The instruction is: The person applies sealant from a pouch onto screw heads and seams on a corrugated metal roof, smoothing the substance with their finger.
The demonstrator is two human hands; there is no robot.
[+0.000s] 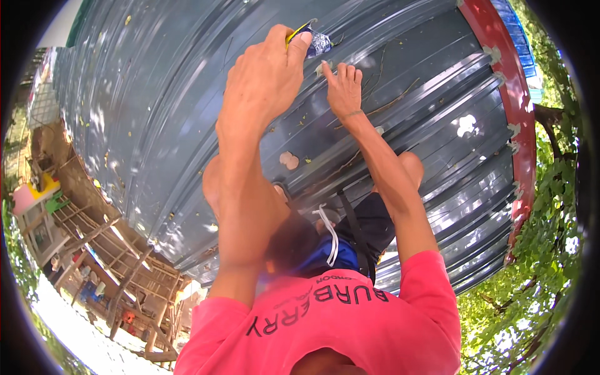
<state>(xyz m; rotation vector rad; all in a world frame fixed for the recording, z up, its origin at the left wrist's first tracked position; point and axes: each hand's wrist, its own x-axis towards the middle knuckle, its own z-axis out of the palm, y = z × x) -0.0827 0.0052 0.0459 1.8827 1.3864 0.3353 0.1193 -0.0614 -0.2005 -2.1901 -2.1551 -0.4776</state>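
Observation:
My left hand (265, 78) is closed around a crumpled packet (320, 44), dark blue and silvery with a yellow edge, just above the dark ribbed metal roof (431, 53). My thumb presses on the packet from above. Close by, to the right and slightly nearer me, is my right hand (345, 90) with its fingers apart and nothing visible in them. Its leftmost outstretched digit reaches a small pale greenish patch (319, 70) on the roof sheet. Whether that fingertip presses on the patch or only hovers over it, I cannot tell.
My bent knees rest low over the roof. Dry twigs (394, 100), leaves and a pale round spot (289, 160) lie on the ribs. A red edge trim (515, 119) with grey smears bounds the right side, trees beyond. Below left stands a wooden structure (134, 275).

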